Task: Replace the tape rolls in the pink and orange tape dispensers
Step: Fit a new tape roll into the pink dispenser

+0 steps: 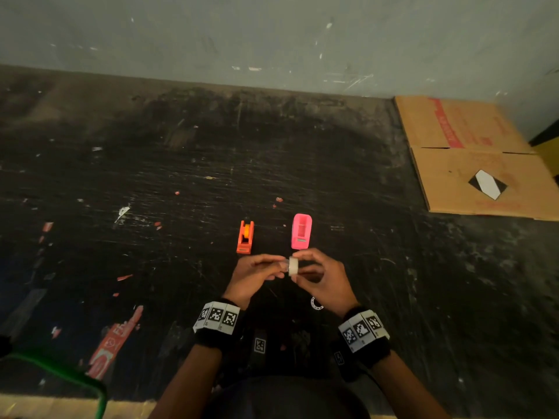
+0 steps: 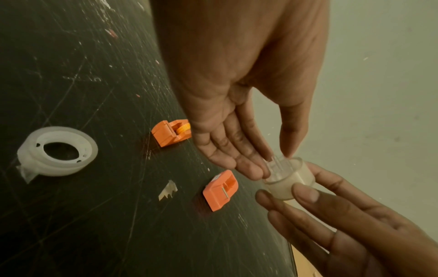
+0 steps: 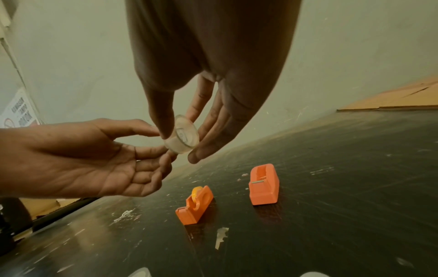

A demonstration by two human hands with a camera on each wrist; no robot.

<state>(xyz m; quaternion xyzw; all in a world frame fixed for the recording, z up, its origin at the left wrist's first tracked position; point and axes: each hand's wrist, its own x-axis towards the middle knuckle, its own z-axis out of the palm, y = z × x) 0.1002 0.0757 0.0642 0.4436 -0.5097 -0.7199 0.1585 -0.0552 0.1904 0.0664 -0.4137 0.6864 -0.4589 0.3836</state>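
Note:
A clear tape roll (image 1: 293, 266) is held above the dark table, just in front of the two dispensers. My right hand (image 1: 305, 264) pinches the roll (image 3: 182, 136) by its rim between thumb and fingers. My left hand (image 2: 272, 163) pinches a clear plastic hub (image 2: 276, 165) that sits in the roll's hole. The pink dispenser (image 1: 301, 231) stands on the table with its slot holding no roll; the wrist views render it orange (image 3: 264, 185). To its left the smaller orange dispenser (image 1: 245, 237) holds a yellow-orange wheel (image 3: 197, 193).
A second whitish tape roll (image 2: 58, 150) lies flat on the table close to me, half hidden under my right wrist in the head view. Flattened cardboard (image 1: 475, 158) covers the far right corner. Tape scraps (image 3: 221, 237) dot the scratched table (image 1: 151, 176), with a wall behind it.

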